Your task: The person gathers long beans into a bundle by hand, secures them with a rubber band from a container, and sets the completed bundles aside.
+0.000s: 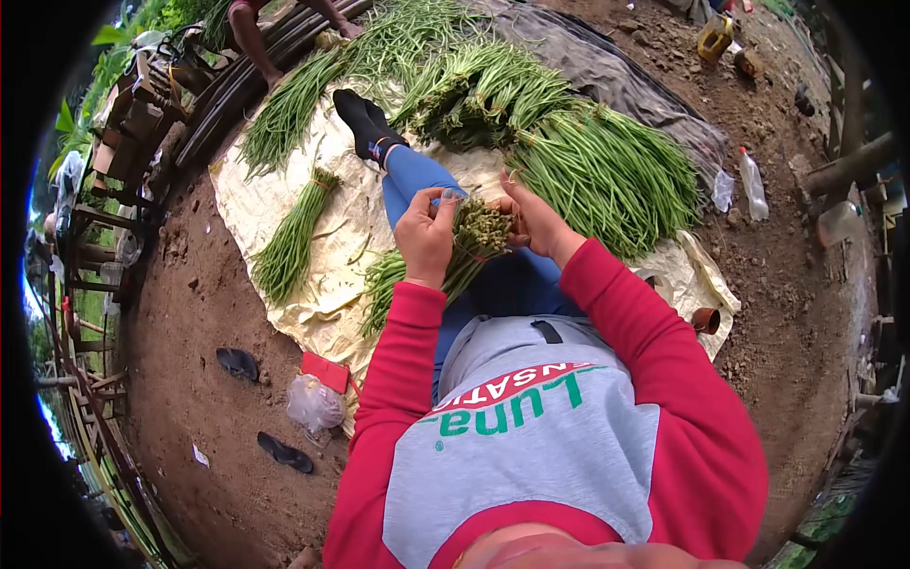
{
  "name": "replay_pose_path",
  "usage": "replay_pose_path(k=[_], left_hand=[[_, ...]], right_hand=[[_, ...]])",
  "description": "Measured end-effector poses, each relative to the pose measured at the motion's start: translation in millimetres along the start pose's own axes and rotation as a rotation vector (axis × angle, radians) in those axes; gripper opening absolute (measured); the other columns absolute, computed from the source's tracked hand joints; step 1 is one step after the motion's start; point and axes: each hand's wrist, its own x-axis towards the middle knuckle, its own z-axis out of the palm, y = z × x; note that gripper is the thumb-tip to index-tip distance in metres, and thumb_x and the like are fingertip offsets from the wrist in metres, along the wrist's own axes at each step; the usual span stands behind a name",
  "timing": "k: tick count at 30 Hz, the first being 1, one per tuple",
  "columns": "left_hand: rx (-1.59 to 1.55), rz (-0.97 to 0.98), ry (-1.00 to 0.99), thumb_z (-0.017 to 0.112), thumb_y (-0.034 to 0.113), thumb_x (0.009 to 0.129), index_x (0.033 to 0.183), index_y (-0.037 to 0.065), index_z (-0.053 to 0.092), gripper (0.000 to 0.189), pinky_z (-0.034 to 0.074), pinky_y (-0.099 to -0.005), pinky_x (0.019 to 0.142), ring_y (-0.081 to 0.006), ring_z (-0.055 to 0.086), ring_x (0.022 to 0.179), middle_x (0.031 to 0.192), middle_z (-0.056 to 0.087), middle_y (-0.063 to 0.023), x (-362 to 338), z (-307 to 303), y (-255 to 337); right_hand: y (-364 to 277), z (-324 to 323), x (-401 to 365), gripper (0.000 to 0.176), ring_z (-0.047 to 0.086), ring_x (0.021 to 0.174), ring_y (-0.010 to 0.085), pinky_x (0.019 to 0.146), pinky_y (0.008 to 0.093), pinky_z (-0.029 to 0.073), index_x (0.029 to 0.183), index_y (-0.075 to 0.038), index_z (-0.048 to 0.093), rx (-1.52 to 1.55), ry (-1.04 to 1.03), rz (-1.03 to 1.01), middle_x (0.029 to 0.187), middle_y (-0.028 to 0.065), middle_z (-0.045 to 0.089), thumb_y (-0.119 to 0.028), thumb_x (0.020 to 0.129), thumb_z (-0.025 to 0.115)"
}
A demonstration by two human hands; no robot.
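Outdoors, one pale sheet [254, 194] covered dirt ground [190, 313]; left hand [425, 237] and right hand [536, 224] held one bean bunch [480, 233] in closed grips.

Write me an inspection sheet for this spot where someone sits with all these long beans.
Surface: pale sheet spread on bare dirt.
Job's things: bundle of long beans, held over the person's lap.
Clutter: tied bundle, bean piles, plastic bag, two sandals, bottle.
Hands: left hand grips the bundle; right hand cups its ends.
Cables: nothing seen.
Surroundings: another person's legs at the far edge; wooden frames on the left.
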Motion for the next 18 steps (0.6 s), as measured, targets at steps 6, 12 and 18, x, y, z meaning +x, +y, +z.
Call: replay_pose_path(k=[6, 12, 18], left_hand=[[-0.623, -0.322, -0.191, 0.062, 0.003, 0.094, 0.109, 0.002, 0.068, 0.016, 0.043, -0.0201, 0.062, -0.0069, 0.058, 0.073, 0.09, 0.066, -0.0011, 19.9, -7.3, -40.6], [-0.625, -0.458, -0.156, 0.045, -0.017, 0.072, 0.113, -0.001, 0.068, 0.049, 0.051, -0.025, 0.071, -0.0169, 0.063, 0.077, 0.104, 0.068, -0.0073, 14.9, -9.3, -69.6], [-0.67, -0.54, -0.547, 0.052, -0.006, 0.087, 0.122, -0.007, 0.063, 0.036, 0.055, -0.0274, 0.085, -0.0171, 0.069, 0.09, 0.108, 0.071, -0.0108, 4.6, -33.7, -50.5]], right_hand=[[10.5, -7.4, 68.7, 0.042, 0.066, 0.068, 0.0183, 0.064, 0.0334, 0.057, 0.093, -0.003, 0.063, 0.172, -0.11, 0.09, 0.081, 0.0052, 0.066, -0.039, 0.105, 0.044], [42.4, -5.6, 72.1, 0.03, 0.071, 0.097, 0.028, 0.089, 0.048, 0.057, 0.117, 0.005, 0.062, 0.533, -0.427, 0.235, 0.109, 0.0185, 0.072, -0.016, 0.099, 0.052], [43.8, -26.0, 49.1, 0.024, 0.071, 0.088, 0.0185, 0.079, 0.0354, 0.059, 0.112, 0.001, 0.068, 0.086, 0.043, -0.137, 0.099, 0.0113, 0.073, -0.017, 0.097, 0.062]])
